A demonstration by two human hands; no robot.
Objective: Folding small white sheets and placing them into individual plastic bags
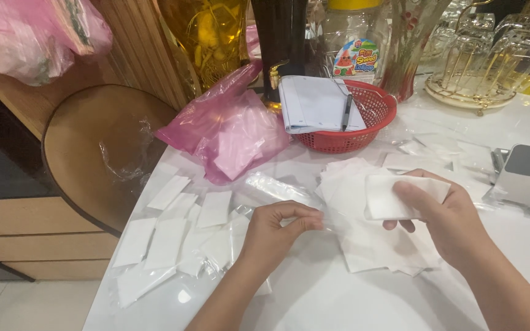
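Between right hand (446,217) fingers, folded white pad (391,196)

I cannot tell whether my left hand (277,230) pinches a clear plastic sleeve (280,190) or only touches it, my right hand (446,214) hides part of the folded white tissue (384,196), and the glass rack (492,55) runs off the top edge.

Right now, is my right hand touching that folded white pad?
Touching. The head view shows the right hand gripping the folded white pad, thumb pressed flat on its top and fingers underneath, above the pile of white pads.
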